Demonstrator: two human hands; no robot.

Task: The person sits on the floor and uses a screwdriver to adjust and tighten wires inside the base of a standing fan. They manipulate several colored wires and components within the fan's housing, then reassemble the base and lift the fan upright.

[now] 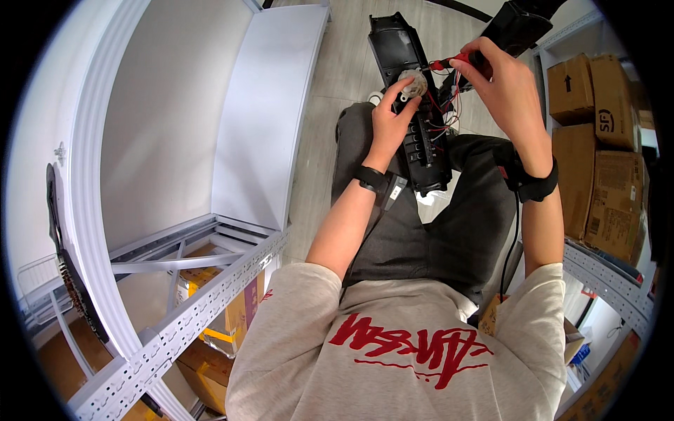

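Observation:
A long black plastic housing (397, 48) lies across my lap, with several black sockets or switches in a row near its lower end. My left hand (393, 119) curls over it, thumb and fingers closed around a round clear plastic part (412, 83). My right hand (502, 81) is raised to the right of the housing. It pinches a red-and-black tool (460, 60) whose thin end points left toward the clear part. Thin red and white wires (449, 116) loop out from the housing's right side below this hand. The fingers hide part of each held thing.
Another black housing (516, 28) stands at the upper right, beyond my right hand. Cardboard boxes (597, 175) fill a shelf on the right. A white panel (270, 105) and a perforated metal shelf rail (210, 302) are on the left. A cable runs along each forearm from a wristband.

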